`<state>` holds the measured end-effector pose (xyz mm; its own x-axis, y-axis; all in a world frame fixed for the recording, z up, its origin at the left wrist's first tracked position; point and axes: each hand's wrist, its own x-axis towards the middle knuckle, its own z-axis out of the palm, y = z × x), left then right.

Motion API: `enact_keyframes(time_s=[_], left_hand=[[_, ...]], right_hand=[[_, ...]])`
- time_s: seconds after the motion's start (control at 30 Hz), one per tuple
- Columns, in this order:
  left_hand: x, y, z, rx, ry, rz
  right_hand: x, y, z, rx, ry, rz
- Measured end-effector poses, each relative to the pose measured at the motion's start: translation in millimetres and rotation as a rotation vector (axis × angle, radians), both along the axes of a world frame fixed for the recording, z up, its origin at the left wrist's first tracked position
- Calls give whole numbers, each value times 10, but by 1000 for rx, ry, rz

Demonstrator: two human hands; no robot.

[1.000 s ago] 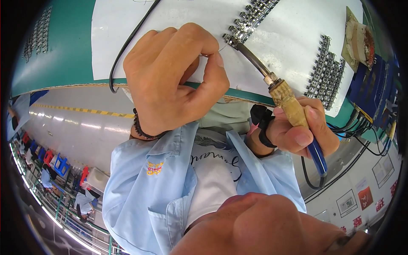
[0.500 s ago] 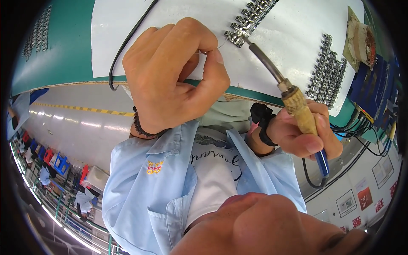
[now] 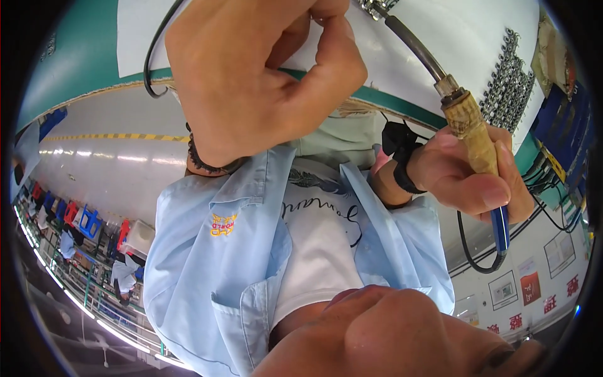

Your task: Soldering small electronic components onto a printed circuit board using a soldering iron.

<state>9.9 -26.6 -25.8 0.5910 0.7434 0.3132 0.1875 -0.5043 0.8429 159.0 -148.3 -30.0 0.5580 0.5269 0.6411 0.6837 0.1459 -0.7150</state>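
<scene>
Apparently framed wall signs (image 3: pixel 504 290), lower right

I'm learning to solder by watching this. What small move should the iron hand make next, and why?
Probably hold the iron steady at the joint. Its tip already meets the metal parts at the top edge, and the left hand is pinched close beside it, so a larger shift would likely break contact. The right hand grips the handle.

Soldering iron (image 3: pixel 468 129): showing a tan, mottled wooden grip, grey metal shaft, blue rear section.
Cable (image 3: pixel 471 248): running black.
Work mat (image 3: pixel 477 38): lying white on a teal-green bench (image 3: pixel 81 69).
Metal parts rows (image 3: pixel 509 81): gleaming silver.
Shirt (image 3: pixel 207 251): showing pale blue, yellow emblem.
Wristband (image 3: pixel 204 160): appearing black, beaded.
</scene>
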Motion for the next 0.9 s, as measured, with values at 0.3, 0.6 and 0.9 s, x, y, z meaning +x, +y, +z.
enact_keyframes(time_s=[0.3,0.6,0.9], left_hand=[[46,-82,67,-51,-23,51],[105,-100,153,-83,-45,103],[173,-126,248,-113,-71,153]], right_hand=[[-34,-33,7,22,6,-32],[-58,-19,15,63,13,-62],[-42,-32,15,106,18,-92]])
